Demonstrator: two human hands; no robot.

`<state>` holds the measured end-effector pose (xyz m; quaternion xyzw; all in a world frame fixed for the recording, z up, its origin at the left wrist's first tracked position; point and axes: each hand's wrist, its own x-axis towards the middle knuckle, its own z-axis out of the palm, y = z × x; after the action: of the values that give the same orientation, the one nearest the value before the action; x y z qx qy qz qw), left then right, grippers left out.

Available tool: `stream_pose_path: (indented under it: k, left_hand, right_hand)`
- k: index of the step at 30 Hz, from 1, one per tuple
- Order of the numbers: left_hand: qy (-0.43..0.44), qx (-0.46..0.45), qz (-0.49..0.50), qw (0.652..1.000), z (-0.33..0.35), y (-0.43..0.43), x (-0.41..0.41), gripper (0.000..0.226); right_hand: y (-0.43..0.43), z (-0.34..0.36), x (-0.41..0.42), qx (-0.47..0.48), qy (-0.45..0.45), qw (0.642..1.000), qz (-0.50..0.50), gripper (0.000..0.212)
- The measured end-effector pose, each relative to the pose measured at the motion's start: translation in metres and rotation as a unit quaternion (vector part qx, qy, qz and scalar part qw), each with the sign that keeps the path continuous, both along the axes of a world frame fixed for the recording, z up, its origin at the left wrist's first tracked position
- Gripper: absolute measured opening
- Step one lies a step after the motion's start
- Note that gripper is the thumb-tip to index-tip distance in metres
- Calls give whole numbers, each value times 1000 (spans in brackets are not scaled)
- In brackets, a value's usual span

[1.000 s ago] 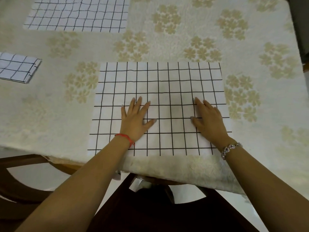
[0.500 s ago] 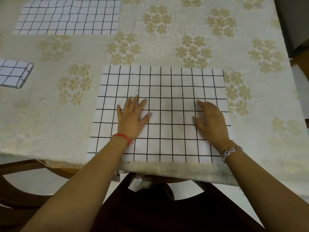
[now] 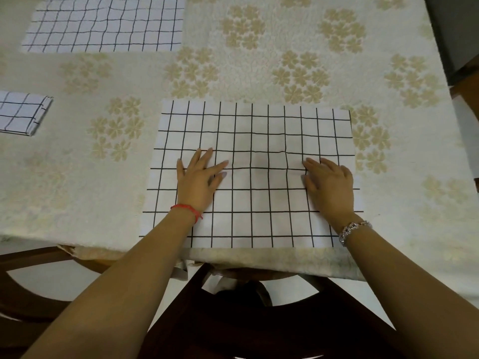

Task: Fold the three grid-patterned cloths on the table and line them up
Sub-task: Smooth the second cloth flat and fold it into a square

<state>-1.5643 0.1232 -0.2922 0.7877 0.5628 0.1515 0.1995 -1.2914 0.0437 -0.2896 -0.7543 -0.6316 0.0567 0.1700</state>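
Cloth with a black grid, which I call the middle cloth (image 3: 259, 136), lies spread flat on the table (image 3: 246, 73); its near edge runs along the near edge of the table. Both hands lie on it, palms down. The left hand (image 3: 198, 181) rests on the left half of the middle cloth, fingers straight and a little spread, gripping nothing. The right hand (image 3: 329, 185) rests on the right half, fingers relaxed and slightly bent, also gripping nothing. Between the hands the middle cloth shows small wrinkles.

A folded cloth (image 3: 20, 112) lies well to the left of the middle cloth, partly cut by the picture edge. An unfolded far cloth (image 3: 103, 22) lies beyond the middle cloth, to its left and apart from it. I see a red string (image 3: 186, 209) on the left wrist and a bracelet (image 3: 351, 229) on the right.
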Motion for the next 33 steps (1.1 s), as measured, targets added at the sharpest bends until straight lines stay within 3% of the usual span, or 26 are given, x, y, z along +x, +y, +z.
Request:
stream_pose_path:
  k: [13,21,26,33]
  left_hand:
    - [-57,86,5,995,4,2,5,16]
    - [-65,134,-4,989,36,7,0,33]
    - [-35,170,-32,984,55,14,-1,17]
    - [65,157,-16,985,70,18,-9,22]
  right_hand:
    - [-1,14,-5,108,-19,994,-8,12]
    - [0,34,1,114,0,993,9,17]
    - [1,52,4,139,-2,990,0,17]
    - [-1,78,11,165,-16,986,-17,16]
